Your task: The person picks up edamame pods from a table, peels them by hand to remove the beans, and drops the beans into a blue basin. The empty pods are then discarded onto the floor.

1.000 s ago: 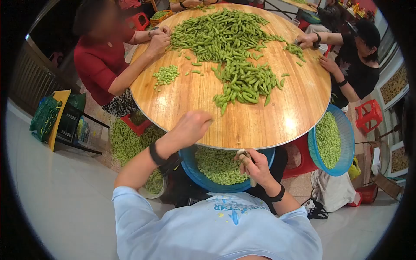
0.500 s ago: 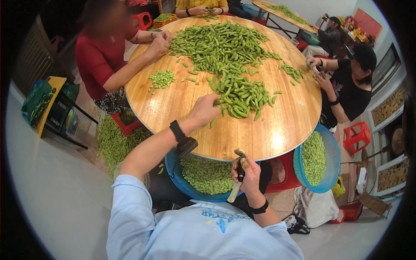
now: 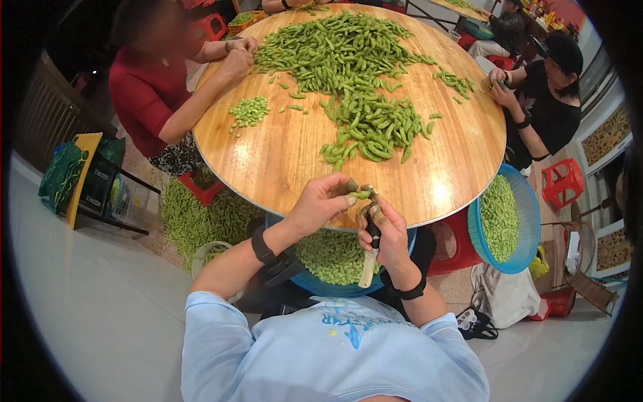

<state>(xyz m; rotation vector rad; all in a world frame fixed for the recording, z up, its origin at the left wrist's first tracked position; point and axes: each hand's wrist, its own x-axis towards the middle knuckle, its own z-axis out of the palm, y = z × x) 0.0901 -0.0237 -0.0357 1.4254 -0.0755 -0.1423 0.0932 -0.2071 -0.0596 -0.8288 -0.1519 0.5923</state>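
My left hand (image 3: 323, 202) pinches a green bean pod (image 3: 362, 195) between thumb and fingers, just above the table's near edge. Close beside it, my right hand (image 3: 388, 231) is wrapped round a small hand tool (image 3: 368, 262) with a black middle and a cream lower end. Its upper end lies by my right thumb, near the pod's tip; I cannot make out its exact shape. Beyond my hands, a heap of green pods (image 3: 375, 127) spreads over the round wooden table (image 3: 268, 161). Under the edge, shelled green beans (image 3: 329, 258) fill a blue basket (image 3: 315, 286), partly hidden by my hands.
A person in red (image 3: 151, 94) sits at the left, near a small pile of shelled beans (image 3: 249, 112). Another person in black (image 3: 552, 104) works at the right. Beside the table stands a second blue basket (image 3: 529, 221) of beans. Pods (image 3: 201, 224) cover floor at left.
My left hand has come back from the pod heap to my right hand, now with a pod in its fingers. My right hand has risen a little with the tool. The view has shifted.
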